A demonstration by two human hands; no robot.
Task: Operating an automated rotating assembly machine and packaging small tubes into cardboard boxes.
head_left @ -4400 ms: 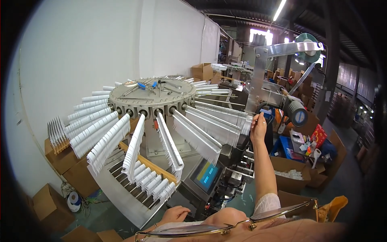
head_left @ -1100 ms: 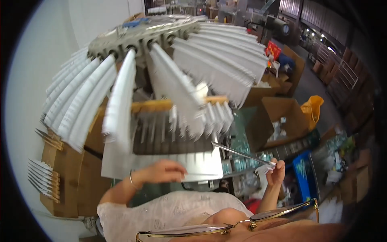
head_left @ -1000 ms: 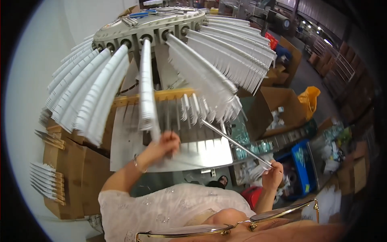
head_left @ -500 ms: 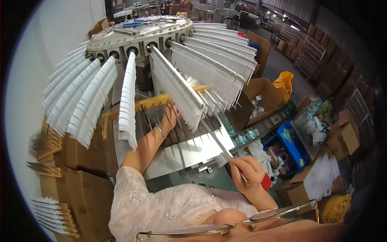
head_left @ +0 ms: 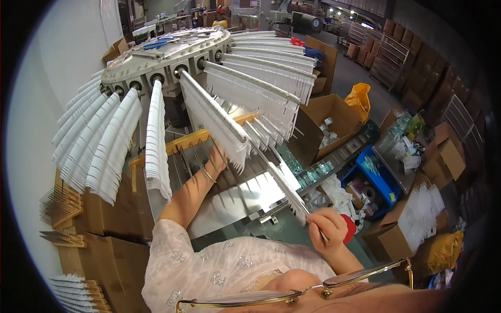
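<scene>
My right hand (head_left: 329, 229) is closed round the near end of a thin metal rod (head_left: 257, 150). A bunch of thin white pieces (head_left: 286, 189) is threaded along the rod just beyond my fingers. The rod's far end meets the tip of a spoke hung with a dense row of white pieces (head_left: 215, 116). My left hand (head_left: 219, 154) reaches to a wooden rack (head_left: 190, 140) that carries several metal rods. That row of white pieces partly covers the hand, so its fingers are hidden.
A round metal machine (head_left: 172, 52) bears several more loaded spokes all round. A metal tray (head_left: 229, 206) lies below the rack. To the right are a cardboard box (head_left: 334, 109), a blue bin (head_left: 389, 193) and a box of white pieces (head_left: 417, 214). Wooden-handled rod racks (head_left: 68, 240) stand left.
More white pieces now sit on the rod near my right hand, which has shifted slightly right and down. My left hand remains at the rack. The whole view has shifted a little.
</scene>
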